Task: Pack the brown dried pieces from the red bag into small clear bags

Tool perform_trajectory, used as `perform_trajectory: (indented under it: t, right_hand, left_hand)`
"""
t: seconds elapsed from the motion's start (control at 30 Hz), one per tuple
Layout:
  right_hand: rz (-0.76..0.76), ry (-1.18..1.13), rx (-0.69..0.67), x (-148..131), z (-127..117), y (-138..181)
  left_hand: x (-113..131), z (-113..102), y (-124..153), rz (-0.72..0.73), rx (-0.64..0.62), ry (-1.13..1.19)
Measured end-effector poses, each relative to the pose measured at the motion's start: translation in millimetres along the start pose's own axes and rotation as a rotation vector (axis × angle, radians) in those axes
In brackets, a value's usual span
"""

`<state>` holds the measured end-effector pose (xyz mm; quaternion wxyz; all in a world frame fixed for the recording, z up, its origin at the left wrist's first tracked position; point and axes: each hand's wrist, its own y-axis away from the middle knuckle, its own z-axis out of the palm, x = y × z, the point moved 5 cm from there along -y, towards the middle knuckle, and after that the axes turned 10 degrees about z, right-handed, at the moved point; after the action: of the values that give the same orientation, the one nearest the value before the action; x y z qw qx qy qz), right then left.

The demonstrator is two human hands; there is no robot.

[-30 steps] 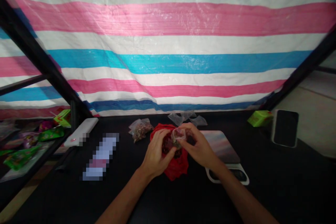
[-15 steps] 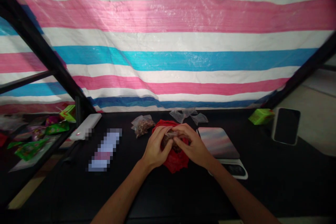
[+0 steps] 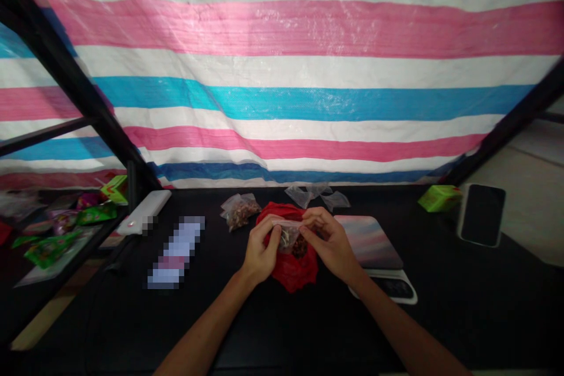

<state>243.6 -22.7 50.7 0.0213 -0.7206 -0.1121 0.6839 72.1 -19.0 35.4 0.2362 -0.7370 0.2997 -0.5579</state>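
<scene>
A small clear zip bag (image 3: pixel 288 236) is stretched between my two hands, with some dried bits inside. My left hand (image 3: pixel 261 249) pinches the left end of its top edge. At the right end of that edge, my right hand (image 3: pixel 329 245) pinches with thumb and fingers. Beneath them lies an opened red plastic bag (image 3: pixel 294 273) with brown dried pieces (image 3: pixel 300 247) in it. Left of the red bag are filled clear bags (image 3: pixel 241 211) of similar brown bits. Beyond it lie several flat clear bags (image 3: pixel 315 192).
A kitchen scale (image 3: pixel 374 241) sits right of the red bag. A phone (image 3: pixel 482 214) stands at far right beside a green box (image 3: pixel 439 197). On the left are a white power strip (image 3: pixel 147 211), a blurred-out flat item (image 3: pixel 176 252) and snack packets (image 3: pixel 57 241) beyond a black frame bar.
My hands have drawn slightly apart, and the clear bag's top edge is now pulled straight between them. More of the brown pieces shows below. The other things stay put.
</scene>
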Motion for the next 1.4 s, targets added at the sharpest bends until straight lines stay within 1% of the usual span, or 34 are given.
perform_trajectory:
  t: [0.07, 0.2, 0.3, 0.5, 0.7, 0.87, 1.0, 1.2, 1.4]
  right_hand:
    - [-0.002, 0.003, 0.018, -0.6, -1.1, 0.0]
    - [0.003, -0.053, 0.026, 3.9, -1.7, -3.1]
    - [0.0, -0.065, 0.032, 8.6, -2.8, -5.6]
    - [-0.052, 0.023, 0.046, 6.3, -2.5, -2.4]
    - [-0.031, 0.038, 0.003, 8.3, 5.2, 0.0]
    - [-0.053, 0.109, 0.058, 3.0, 1.6, 2.4]
    - [-0.071, 0.071, 0.059, 1.3, 2.3, 2.3]
    - [-0.027, 0.066, 0.058, 9.4, 6.0, -0.5]
    - [-0.023, 0.048, 0.08, 15.2, 5.2, -1.2]
  left_hand:
    - [-0.3, 2.4, 0.9, -0.012, -0.023, -0.004]
    - [1.3, 8.7, 3.5, 0.059, -0.117, -0.055]
    - [-2.0, 11.0, 5.5, 0.063, -0.144, -0.087]
    - [-4.7, 9.8, 6.8, 0.088, -0.118, -0.084]
    - [-3.3, 8.1, 5.1, 0.096, -0.112, -0.081]
    - [-0.5, 7.1, 5.2, 0.118, -0.092, -0.096]
    - [-2.4, 6.9, 7.1, 0.083, -0.034, -0.083]
    - [-6.8, 8.3, 6.9, -0.028, -0.008, -0.048]
    - [-5.8, 10.0, 6.3, -0.043, 0.008, -0.022]
